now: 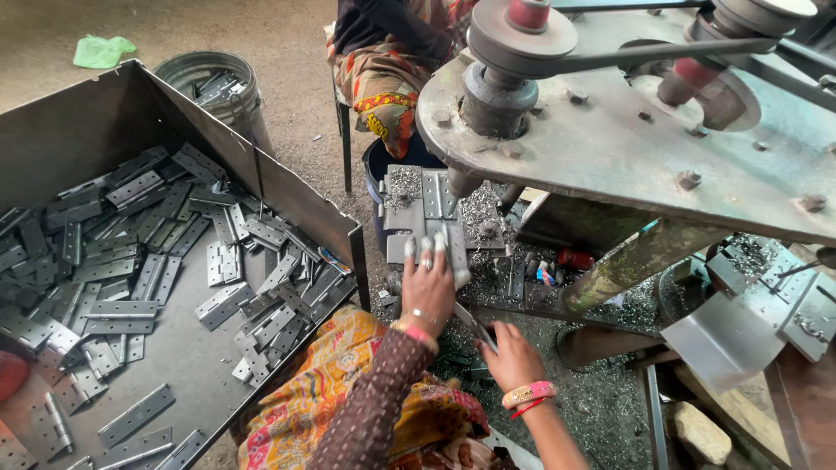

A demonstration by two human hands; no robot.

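My left hand (428, 287) reaches forward and presses a grey metal hinge (456, 252) onto the small work plate (409, 209) under the drill spindle (459, 183); its fingers are wrapped over the hinge. My right hand (509, 352) is lower and closer to me, closed around a thin flat metal piece (475, 326) that sticks out toward the left. Metal shavings (479, 209) lie heaped on and around the plate.
A large open metal bin (287, 187) on my left holds several loose hinges. Behind it stands a round bucket (218, 83) with more. The drill machine's heavy top with belt and pulleys (610, 52) overhangs the right side. Another person (383, 78) sits beyond the plate.
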